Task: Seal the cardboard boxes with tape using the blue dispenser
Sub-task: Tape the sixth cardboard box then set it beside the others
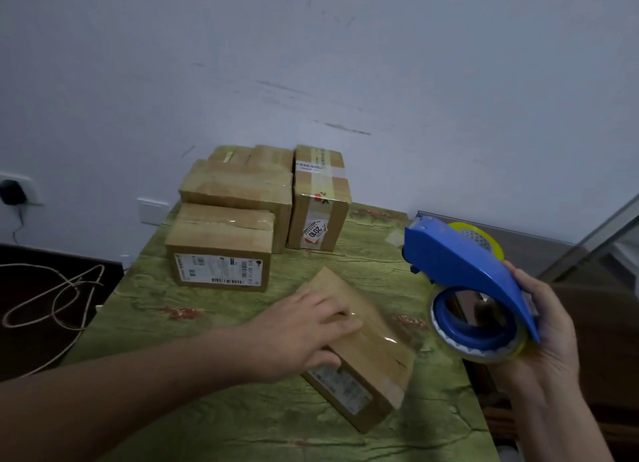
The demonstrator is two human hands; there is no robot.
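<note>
A small cardboard box [375, 351] lies at an angle on the green table [242, 420], with clear tape shining along its top. My left hand [304, 330] rests flat on the box's near end, fingers spread over the tape and thumb down its side. Off the table's right edge, my right hand [549, 326] grips the blue tape dispenser [463, 264] by its lower end, with the tape roll [473, 326] facing me. The dispenser is lifted well clear of the box.
Several taped cardboard boxes are stacked at the table's far left, among them a labelled front box [219, 254] and a tall one [320, 198]. A coiled cord [52, 299] lies on dark furniture to the left. A wall is close behind.
</note>
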